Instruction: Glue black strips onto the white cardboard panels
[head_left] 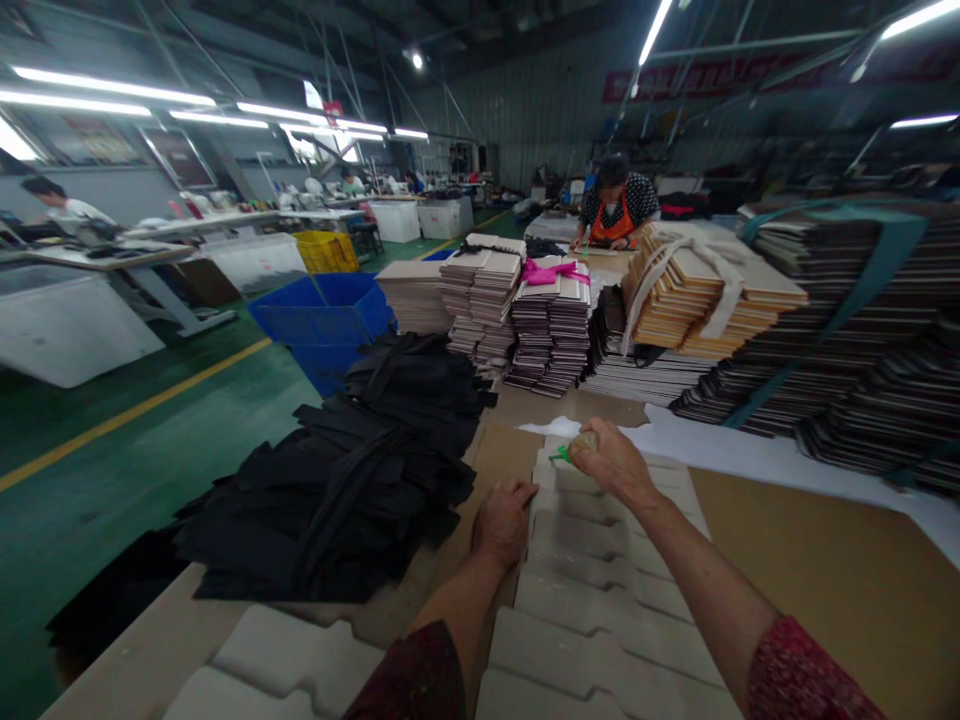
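Note:
My left hand (pixel 502 520) rests with curled fingers on the left edge of an overlapping row of pale grey cut card pieces (pixel 600 590) laid on a brown cardboard-covered table (pixel 840 570). My right hand (pixel 611 460) is closed round a small tool with a green tip (pixel 564 452), held over the far end of that row. Whether the tip touches the card is unclear. Both forearms reach in from the bottom, in dark red patterned sleeves.
A heap of black fabric pieces (pixel 360 470) lies to the left. Bundled stacks of card (pixel 555 320) and tied stacks (pixel 712 290) fill the far table. A blue bin (pixel 322 320) stands on the green floor. A person in an orange apron (pixel 615 210) works behind.

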